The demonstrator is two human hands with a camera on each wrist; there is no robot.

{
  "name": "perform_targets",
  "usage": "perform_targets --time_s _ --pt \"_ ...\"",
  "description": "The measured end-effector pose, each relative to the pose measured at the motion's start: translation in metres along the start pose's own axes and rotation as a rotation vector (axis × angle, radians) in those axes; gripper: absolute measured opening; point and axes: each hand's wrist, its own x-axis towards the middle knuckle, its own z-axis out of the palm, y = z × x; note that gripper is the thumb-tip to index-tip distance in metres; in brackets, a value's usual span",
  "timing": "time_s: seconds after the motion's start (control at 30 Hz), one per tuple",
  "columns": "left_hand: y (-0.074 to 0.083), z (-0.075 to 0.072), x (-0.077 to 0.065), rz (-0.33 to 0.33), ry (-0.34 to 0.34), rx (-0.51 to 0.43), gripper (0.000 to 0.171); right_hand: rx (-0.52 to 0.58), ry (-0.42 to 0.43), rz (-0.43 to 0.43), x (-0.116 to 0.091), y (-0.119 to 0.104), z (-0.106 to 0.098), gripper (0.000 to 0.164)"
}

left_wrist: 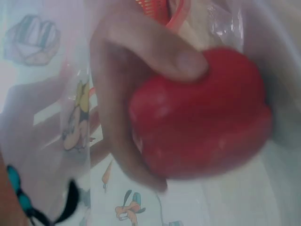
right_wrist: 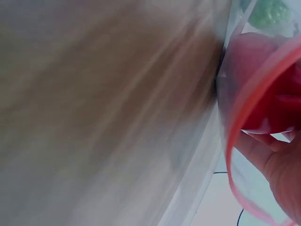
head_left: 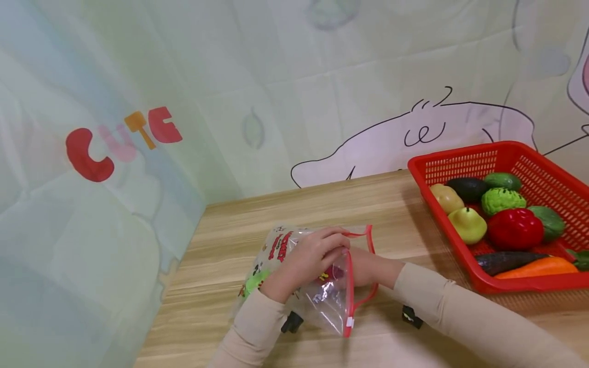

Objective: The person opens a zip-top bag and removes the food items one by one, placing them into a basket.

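Observation:
A clear zip bag (head_left: 322,301) with a red-edged mouth and cartoon prints lies on the table, opening to the right. My left hand (head_left: 315,258) grips the upper edge of its mouth, fingers curled over the plastic. Through that mouth reaches my right hand (head_left: 363,266), partly hidden in the head view. Inside the bag it holds a red bell pepper (left_wrist: 202,117), thumb on top and fingers beneath in the left wrist view. The right wrist view shows the same pepper (right_wrist: 273,108) behind the red rim (right_wrist: 244,103). Deeper inside is a bumpy green item (right_wrist: 269,14).
A red plastic basket (head_left: 442,240) stands at the right. It holds another red bell pepper (head_left: 515,228), a pear (head_left: 467,226), a carrot (head_left: 538,267), an eggplant (head_left: 506,262) and several other vegetables. A printed cloth (head_left: 276,128) hangs behind the wooden table (head_left: 221,225).

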Motion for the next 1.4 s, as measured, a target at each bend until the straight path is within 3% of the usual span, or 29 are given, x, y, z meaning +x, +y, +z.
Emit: perform_targets --time_s 0.07,0.4,0.6,0.77,1.0,1.23,1.4 --pt "0.0 0.001 0.001 0.001 0.003 -0.021 0.015 -0.055 0.006 -0.016 -0.006 0.0 -0.001 0.041" --pt "0.001 0.006 0.004 -0.057 -0.048 -0.089 0.018 0.009 0.004 0.022 -0.04 0.006 -0.01 0.052" --pt "-0.002 0.006 0.005 -0.047 -0.055 -0.071 0.02 -0.062 0.027 0.126 -0.052 -0.007 -0.023 0.057" --pt "-0.006 0.007 0.007 -0.022 -0.018 -0.066 0.019 -0.07 -0.04 0.245 -0.07 -0.025 -0.049 0.057" --pt "-0.009 0.01 0.006 -0.033 -0.012 -0.054 0.018 -0.077 -0.074 0.304 -0.097 -0.035 -0.093 0.068" --pt "-0.015 0.012 0.009 -0.007 0.033 -0.029 0.015 -0.039 0.035 0.399 -0.12 -0.034 -0.145 0.074" --pt "-0.021 0.013 0.012 0.03 0.079 -0.014 0.011 -0.086 0.106 0.478 -0.137 -0.023 -0.174 0.074"
